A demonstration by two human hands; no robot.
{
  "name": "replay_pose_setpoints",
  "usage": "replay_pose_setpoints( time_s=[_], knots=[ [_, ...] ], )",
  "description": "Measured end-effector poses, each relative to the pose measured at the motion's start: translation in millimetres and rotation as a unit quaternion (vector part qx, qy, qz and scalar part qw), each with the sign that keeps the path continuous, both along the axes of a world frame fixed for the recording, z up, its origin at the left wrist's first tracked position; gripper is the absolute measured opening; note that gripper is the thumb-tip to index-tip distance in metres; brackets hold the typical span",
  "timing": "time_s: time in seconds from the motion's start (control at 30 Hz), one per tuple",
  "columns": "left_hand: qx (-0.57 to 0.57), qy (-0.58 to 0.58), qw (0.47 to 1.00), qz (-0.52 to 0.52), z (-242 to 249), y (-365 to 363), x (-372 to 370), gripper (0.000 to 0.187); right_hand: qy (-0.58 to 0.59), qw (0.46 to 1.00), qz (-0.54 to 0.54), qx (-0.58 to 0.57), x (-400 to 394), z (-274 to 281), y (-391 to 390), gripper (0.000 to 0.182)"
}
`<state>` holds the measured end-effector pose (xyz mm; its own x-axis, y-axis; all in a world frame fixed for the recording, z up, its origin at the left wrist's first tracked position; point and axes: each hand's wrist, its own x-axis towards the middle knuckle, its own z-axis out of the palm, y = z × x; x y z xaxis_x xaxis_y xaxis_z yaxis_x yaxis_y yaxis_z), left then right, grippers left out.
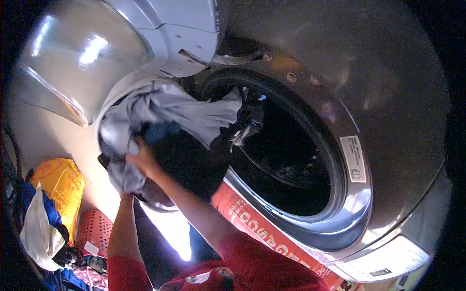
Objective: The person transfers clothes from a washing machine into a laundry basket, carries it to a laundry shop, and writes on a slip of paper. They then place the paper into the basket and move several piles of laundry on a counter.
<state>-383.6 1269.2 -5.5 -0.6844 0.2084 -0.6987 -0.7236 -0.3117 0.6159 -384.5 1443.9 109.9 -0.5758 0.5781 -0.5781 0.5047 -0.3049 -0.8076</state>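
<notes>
The left hand point(125, 195) is mostly hidden under the gray cloth point(194, 109), so I can't tell its fingers. The right hand point(145, 159) touches the cloth; I can't tell if it grips. Probably soft and floppy, the cloth reaches the open machine point(388, 97); scoop with 2 hands.

Grey cloth point(199, 109) (creased, loosely bunched) stretches toward the round dark opening point(319, 125).
</notes>
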Motion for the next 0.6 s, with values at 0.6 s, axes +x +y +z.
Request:
replay_pose_setpoints(
  time_s=[0.6],
  knots=[
    [-0.447,0.259,0.808,-0.284,70,50,-20,0.042,-0.087,0.863,-0.353,0.351,193,44,210,0.038]
  ],
)
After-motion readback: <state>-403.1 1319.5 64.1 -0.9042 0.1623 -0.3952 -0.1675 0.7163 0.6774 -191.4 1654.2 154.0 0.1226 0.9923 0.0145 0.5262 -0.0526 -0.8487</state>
